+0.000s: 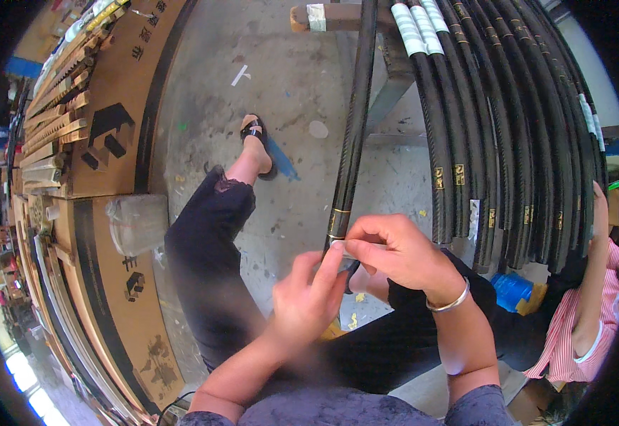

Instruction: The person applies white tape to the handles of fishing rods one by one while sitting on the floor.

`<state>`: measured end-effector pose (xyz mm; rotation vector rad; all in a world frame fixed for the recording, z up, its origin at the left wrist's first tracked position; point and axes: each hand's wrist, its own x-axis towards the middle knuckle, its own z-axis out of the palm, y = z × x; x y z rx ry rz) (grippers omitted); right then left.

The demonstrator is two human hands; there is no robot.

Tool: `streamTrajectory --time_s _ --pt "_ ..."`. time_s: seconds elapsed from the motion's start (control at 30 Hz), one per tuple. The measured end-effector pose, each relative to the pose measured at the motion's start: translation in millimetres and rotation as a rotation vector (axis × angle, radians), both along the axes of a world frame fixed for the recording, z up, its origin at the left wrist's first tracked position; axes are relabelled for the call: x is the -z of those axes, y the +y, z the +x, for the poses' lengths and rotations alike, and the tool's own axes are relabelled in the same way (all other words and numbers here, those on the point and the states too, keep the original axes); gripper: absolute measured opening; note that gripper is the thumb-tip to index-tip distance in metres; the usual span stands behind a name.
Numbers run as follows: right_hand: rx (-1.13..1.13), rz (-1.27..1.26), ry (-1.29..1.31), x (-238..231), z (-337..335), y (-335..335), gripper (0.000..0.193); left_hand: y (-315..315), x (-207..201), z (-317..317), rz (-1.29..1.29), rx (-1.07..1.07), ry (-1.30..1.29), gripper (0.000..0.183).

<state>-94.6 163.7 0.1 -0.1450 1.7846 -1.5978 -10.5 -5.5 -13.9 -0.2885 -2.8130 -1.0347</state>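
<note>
A long black pole (352, 142) with a woven-looking surface and thin gold rings slopes down between my knees. Around its near end, my left hand (301, 302) is closed, the thumb lying against the pole just below the gold rings. My right hand (398, 255), with a silver bangle on its wrist, is pinched at the same spot from the right. A small whitish strip (343, 246) shows between the fingertips of both hands; what it is I cannot make out. The pole's near tip is mostly covered by my fingers.
Several similar black poles (494, 156) lie side by side at the right on a stand (391, 85). Beyond them sits a person in a red-striped top (579, 319), an arm by the poles. A blue can (512, 292) stands below. Large cardboard boxes (128, 284) and wooden strips (57, 121) line the left.
</note>
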Motion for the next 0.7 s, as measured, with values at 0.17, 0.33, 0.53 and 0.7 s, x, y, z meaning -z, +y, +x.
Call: streamTrajectory --time_s 0.17,0.33,0.53,0.7 --pt "-0.014 0.041 0.003 0.9 -0.5 0.0 0.016 -0.3 0.5 0.2 -0.008 -0.002 0.005 0.06" --pt "-0.008 -0.015 0.037 4.6 -0.4 1.1 0.017 0.2 0.3 0.7 0.001 -0.002 0.002 0.061" --pt "-0.016 0.006 0.016 6.2 -0.8 0.1 0.018 -1.3 1.2 2.1 -0.005 0.005 -0.018 0.063" --pt "-0.026 -0.005 0.003 7.0 -0.6 1.1 0.018 -1.3 0.6 2.4 0.02 0.001 -0.009 0.063"
